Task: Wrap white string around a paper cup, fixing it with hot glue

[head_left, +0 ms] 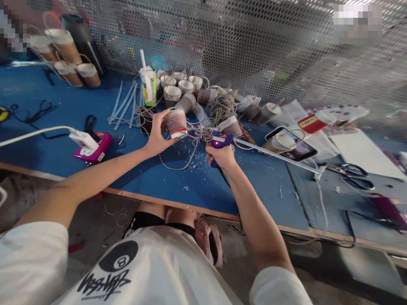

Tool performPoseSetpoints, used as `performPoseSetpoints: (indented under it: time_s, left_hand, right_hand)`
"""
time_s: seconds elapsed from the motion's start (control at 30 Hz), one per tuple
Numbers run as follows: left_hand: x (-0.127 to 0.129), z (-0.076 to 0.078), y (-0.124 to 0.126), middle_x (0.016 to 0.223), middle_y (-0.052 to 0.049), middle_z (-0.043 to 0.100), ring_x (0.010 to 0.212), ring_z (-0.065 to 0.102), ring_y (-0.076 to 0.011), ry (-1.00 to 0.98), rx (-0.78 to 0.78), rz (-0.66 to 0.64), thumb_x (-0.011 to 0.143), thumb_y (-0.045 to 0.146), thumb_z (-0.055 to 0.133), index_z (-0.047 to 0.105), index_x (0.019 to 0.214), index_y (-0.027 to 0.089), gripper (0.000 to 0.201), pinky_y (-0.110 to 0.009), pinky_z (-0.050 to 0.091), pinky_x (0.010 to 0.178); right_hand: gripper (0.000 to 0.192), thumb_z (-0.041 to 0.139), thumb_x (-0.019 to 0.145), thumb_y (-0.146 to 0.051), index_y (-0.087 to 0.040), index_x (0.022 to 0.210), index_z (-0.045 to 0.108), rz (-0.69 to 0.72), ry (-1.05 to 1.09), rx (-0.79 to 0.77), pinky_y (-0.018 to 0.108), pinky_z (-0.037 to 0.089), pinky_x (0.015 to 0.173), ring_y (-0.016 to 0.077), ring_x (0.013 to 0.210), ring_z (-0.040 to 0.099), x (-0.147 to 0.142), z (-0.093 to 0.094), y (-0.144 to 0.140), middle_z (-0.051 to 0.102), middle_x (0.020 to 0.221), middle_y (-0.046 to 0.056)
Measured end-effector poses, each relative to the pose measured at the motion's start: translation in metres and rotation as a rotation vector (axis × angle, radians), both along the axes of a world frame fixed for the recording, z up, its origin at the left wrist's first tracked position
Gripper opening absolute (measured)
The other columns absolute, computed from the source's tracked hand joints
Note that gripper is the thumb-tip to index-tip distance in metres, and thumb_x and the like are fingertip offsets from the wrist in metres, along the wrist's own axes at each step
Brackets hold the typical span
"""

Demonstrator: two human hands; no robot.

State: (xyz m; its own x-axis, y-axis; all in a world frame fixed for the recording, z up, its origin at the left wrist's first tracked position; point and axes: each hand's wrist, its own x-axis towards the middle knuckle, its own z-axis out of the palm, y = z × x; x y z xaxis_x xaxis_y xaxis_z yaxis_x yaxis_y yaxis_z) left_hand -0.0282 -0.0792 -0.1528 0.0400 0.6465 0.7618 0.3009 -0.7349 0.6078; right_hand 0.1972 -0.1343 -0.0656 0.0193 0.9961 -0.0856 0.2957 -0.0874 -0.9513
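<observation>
Surface point(47, 97): blue, littered with string scraps.
Finished cups point(182, 87): cluster at the back by the mesh.
Glue gun point(221, 142): right hand point(222, 157) closed round its grip, nozzle just beside the cup, light on.
Cup point(175, 123): left hand point(158, 134) clasps it, tilted, above the surface, string-wrapped.
String point(203, 133): loose tangle between cup and gun.
Step, by judgement: gluing string onto the cup; the next move calls for a steady nozzle at the wrap's edge.

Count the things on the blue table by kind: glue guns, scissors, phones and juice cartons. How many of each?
Glue gun, in the right hand: 1
Scissors: 1
Phone: 1
Juice carton: 1
Total: 4
</observation>
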Motion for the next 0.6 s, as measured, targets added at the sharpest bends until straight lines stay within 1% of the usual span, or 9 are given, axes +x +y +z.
performPoseSetpoints:
  time_s: [0.13,0.2,0.37,0.5,0.6]
  left_hand:
    - [-0.0007,0.0018,-0.0005,0.142,-0.011,0.036,0.131,0.052,-0.0279,0.034,0.018,0.003,0.074,0.074,0.067,0.025,0.147,0.035,0.093,-0.042,0.054,0.105]
    - [-0.0001,0.0027,-0.0013,0.143,-0.011,0.036,0.131,0.052,-0.0277,0.025,0.015,-0.001,0.075,0.074,0.066,0.025,0.147,0.035,0.092,-0.041,0.054,0.105]
    - [0.0019,0.0025,-0.0027,0.143,-0.011,0.035,0.127,0.056,-0.0276,-0.032,-0.004,-0.032,0.074,0.074,0.067,0.025,0.146,0.037,0.092,-0.041,0.056,0.102]
    - [0.0002,0.0003,-0.0015,0.144,-0.012,0.035,0.124,0.058,-0.0264,-0.015,-0.036,-0.063,0.075,0.074,0.067,0.019,0.148,0.038,0.095,-0.041,0.057,0.101]
    - [-0.0013,-0.0015,0.0002,0.145,-0.012,0.033,0.125,0.058,-0.0265,-0.016,-0.03,-0.089,0.076,0.072,0.067,0.016,0.148,0.039,0.095,-0.041,0.056,0.102]
  right_hand:
    - [0.013,0.061,0.057,-0.018,-0.023,0.062,0.051,-0.052,-0.013,-0.011,0.025,0.043,0.034,0.0124,0.036,0.047,0.0004,0.0,-0.0002,0.048,0.04,-0.006]
    - [0.012,0.062,0.057,-0.018,-0.023,0.063,0.053,-0.062,-0.017,-0.016,0.025,0.044,0.034,0.0129,0.037,0.048,0.0006,0.0003,-0.0003,0.048,0.041,-0.006]
    - [0.012,0.063,0.059,-0.019,-0.023,0.064,0.053,-0.053,-0.015,-0.015,0.025,0.043,0.033,0.0127,0.036,0.048,0.0022,0.0004,-0.0005,0.048,0.04,-0.006]
    - [0.011,0.063,0.06,-0.018,-0.023,0.067,0.056,-0.043,-0.008,-0.013,0.027,0.046,0.035,0.0139,0.037,0.05,0.0035,-0.0005,-0.0004,0.048,0.041,-0.007]
    - [0.01,0.063,0.06,-0.019,-0.023,0.064,0.055,-0.029,0.009,-0.001,0.028,0.046,0.037,0.0144,0.037,0.051,0.0044,-0.0023,0.0002,0.049,0.042,-0.006]
